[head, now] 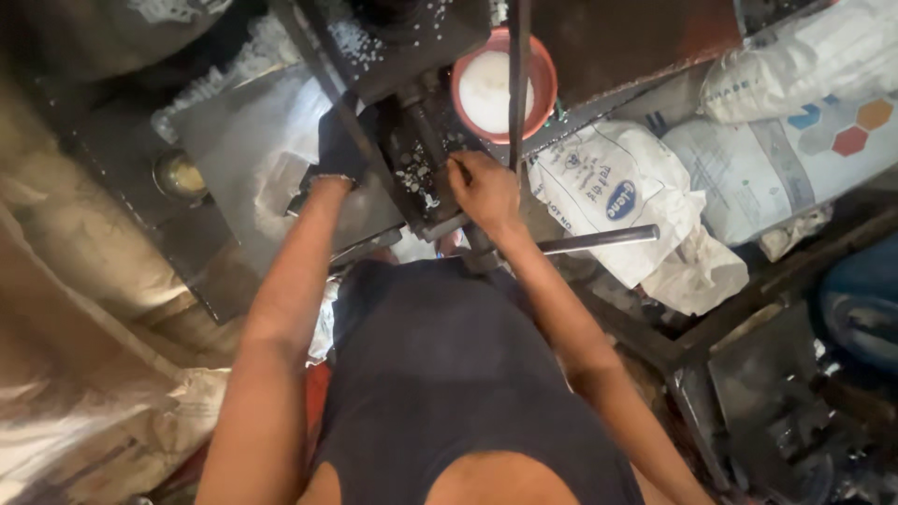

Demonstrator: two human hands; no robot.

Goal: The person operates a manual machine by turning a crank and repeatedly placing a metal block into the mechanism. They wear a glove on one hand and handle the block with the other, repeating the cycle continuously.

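We see the dark metal press block [421, 168], speckled with white granules, at upper centre. Our right hand [482, 187] rests fingers together on its right edge; our gloved left hand [339, 145] presses its left side, grip unclear. A red bowl [547, 89] of white powder sits just above.

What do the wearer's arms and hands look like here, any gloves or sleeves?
Left hand wears a dark glove that ends at the wrist. Right hand is bare: no glove, and no ring or watch shows. Both arms are bare from wrist to shoulder, no sleeves. The top is dark and sleeveless. No bands, tape or markings can be made out on either arm.
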